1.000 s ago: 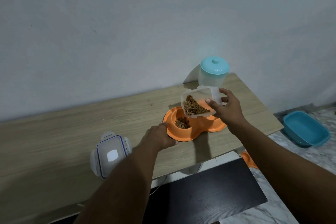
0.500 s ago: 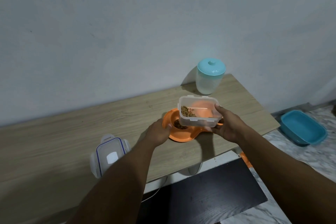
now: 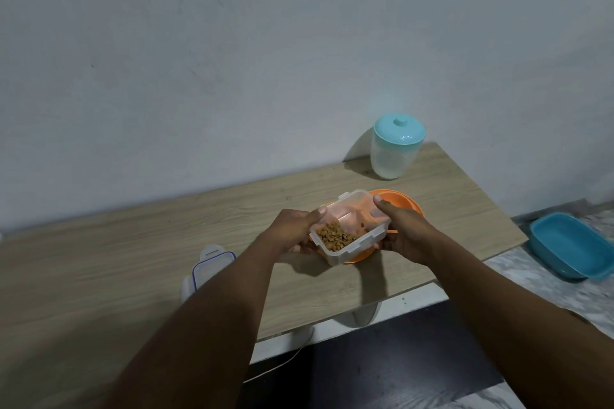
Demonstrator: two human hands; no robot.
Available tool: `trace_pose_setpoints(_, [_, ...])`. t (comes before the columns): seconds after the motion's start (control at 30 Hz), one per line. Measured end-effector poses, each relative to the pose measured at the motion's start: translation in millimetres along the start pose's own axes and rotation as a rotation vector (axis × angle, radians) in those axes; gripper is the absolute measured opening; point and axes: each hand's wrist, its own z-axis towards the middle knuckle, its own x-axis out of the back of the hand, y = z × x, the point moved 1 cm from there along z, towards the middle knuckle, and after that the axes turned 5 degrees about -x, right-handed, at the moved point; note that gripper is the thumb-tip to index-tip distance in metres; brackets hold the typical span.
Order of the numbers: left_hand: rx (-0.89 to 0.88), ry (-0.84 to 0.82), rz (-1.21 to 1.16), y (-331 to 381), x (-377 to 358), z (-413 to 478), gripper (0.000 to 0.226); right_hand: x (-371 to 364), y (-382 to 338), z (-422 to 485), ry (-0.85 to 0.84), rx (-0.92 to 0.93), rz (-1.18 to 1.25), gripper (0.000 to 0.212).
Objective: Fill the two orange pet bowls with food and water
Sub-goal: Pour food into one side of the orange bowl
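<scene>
A clear plastic food container (image 3: 352, 226) holds brown kibble (image 3: 337, 237) at its near end. Both hands grip it: my left hand (image 3: 294, 236) on its left side, my right hand (image 3: 403, 232) on its right side. It is level and hovers just above the orange double pet bowl (image 3: 403, 201) on the wooden table (image 3: 133, 252), hiding most of the bowl and its left compartment. Only the bowl's far right rim and a near edge show. A translucent jug with a teal lid (image 3: 397, 149) stands at the table's back right.
The container's clear lid with a blue seal (image 3: 209, 267) lies on the table left of my left forearm. A teal tub (image 3: 571, 244) sits on the marble floor to the right. A white wall rises behind the table.
The container was tilted over the left bowl in my right hand alone. It is now level and nearer me, and my left hand has left the bowl's rim to grip the container.
</scene>
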Motion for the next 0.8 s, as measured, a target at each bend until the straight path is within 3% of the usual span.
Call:
trace_pose_setpoints(0.2, [0.061, 0.105, -0.092, -16, 34, -14, 0.039, -35, 2, 5, -0.013, 0.016, 0.094, 0.03])
trace_pose_setpoints(0.4, [0.114, 0.254, -0.105, -47, 67, -42, 0.035, -102, 24, 17, -0.043, 0.007, -0.07, 0.028])
trace_pose_setpoints(0.6, [0.201, 0.23, 0.058, -74, 81, -59, 0.03, -138, 51, 32, 0.086, 0.081, -0.312, 0.021])
trace_pose_setpoints(0.8, [0.253, 0.215, 0.164, -78, 76, -61, 0.031, -145, 58, 35, -0.05, 0.019, -0.395, 0.033])
